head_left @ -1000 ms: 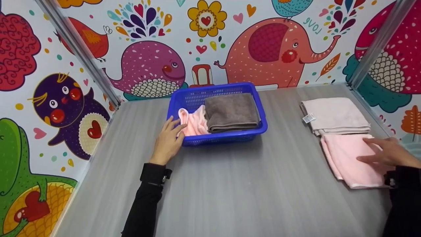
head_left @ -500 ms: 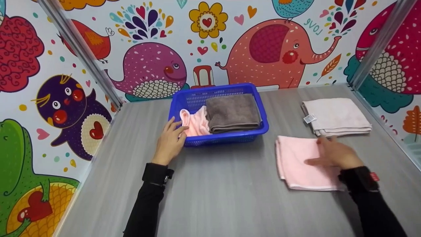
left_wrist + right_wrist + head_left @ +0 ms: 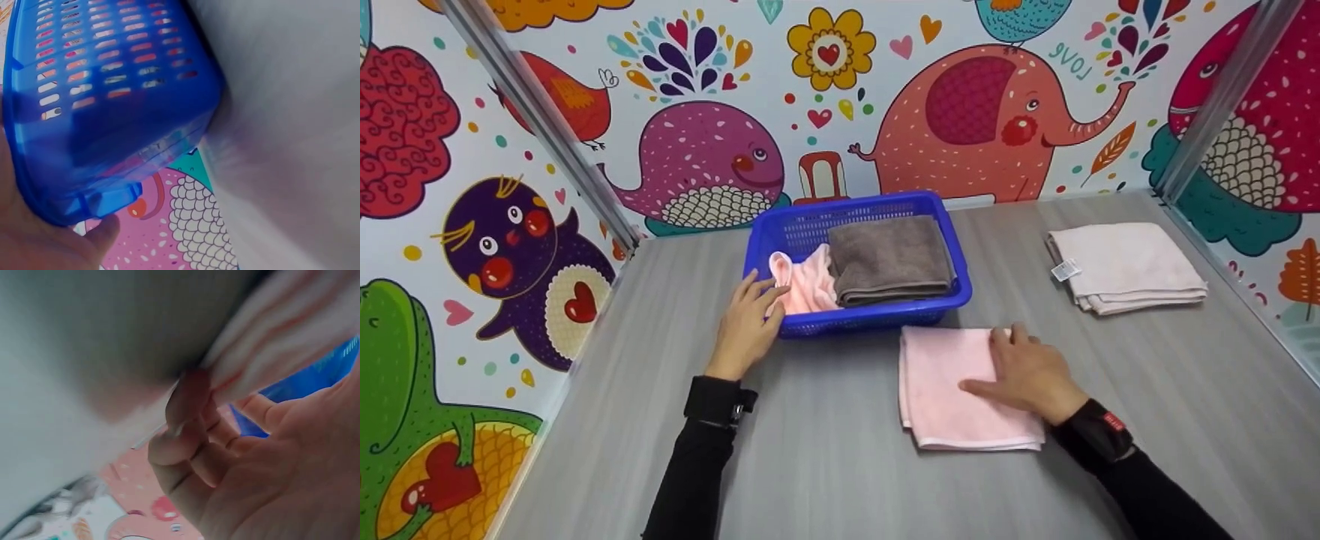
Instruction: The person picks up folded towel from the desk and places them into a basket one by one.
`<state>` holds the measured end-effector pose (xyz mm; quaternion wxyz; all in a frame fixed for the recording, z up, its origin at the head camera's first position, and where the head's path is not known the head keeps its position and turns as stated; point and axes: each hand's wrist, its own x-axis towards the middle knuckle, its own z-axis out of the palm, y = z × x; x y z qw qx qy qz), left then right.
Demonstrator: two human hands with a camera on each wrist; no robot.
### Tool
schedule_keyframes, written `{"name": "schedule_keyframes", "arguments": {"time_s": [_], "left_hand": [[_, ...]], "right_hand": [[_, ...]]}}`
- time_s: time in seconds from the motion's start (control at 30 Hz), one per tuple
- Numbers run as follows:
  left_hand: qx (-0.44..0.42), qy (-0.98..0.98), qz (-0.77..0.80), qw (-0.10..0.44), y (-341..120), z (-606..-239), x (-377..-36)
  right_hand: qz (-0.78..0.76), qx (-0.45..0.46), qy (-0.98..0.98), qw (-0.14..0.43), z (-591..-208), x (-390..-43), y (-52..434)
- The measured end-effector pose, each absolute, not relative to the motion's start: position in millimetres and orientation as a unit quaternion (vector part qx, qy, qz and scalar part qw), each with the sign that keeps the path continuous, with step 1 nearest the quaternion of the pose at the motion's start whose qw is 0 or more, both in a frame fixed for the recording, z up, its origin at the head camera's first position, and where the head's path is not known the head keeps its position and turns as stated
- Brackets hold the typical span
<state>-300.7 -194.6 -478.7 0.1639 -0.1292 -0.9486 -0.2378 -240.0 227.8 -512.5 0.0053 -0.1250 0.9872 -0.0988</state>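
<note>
A folded pink towel (image 3: 945, 390) lies on the table in front of a blue plastic basket (image 3: 877, 315). My right hand (image 3: 1031, 375) grips its right side. In the right wrist view, the curled fingers (image 3: 188, 405) press against the cloth edge, with the thumb over the top. My left hand (image 3: 746, 326) rests at the basket's left front corner, its fingers loosely extended over the rim. The left wrist view shows that hand beside the basket wall (image 3: 112, 129). Inside the basket, a crumpled pink cloth (image 3: 810, 281) sits left of a folded grey-brown towel (image 3: 892, 259).
A folded pale pink towel (image 3: 1129, 266) with a white tag lies at the right rear of the grey table (image 3: 825, 465). Cartoon-printed walls (image 3: 840, 112) enclose the back and sides, with metal posts at the corners.
My right hand has brought the folded pink towel leftward across the table, from beside the pale pink towel to the basket's front. My left hand stays at the basket corner.
</note>
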Motion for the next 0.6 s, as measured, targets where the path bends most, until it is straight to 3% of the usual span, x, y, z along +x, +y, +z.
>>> {"name": "schedule_keyframes", "arguments": {"time_s": [0.23,0.33,0.4,0.47,0.6], "left_hand": [[-0.137,-0.922,-0.204,0.300,-167,-469,-287],[-0.189,-0.905,-0.220,0.311,-141,-467,-272],[-0.227,-0.909,-0.232,0.260,-122,-470,-261],[-0.246,-0.924,-0.239,0.170,-106,-476,-252],[-0.221,-0.947,-0.233,0.013,-82,-492,-240]], "right_hand": [[-0.161,-0.151,0.975,-0.006,-506,-236,233],[-0.208,-0.164,0.964,0.014,-500,-240,245],[-0.232,-0.176,0.956,0.034,-498,-243,250],[-0.254,-0.182,0.949,0.053,-498,-246,250],[-0.290,-0.189,0.935,0.072,-502,-247,242]]}}
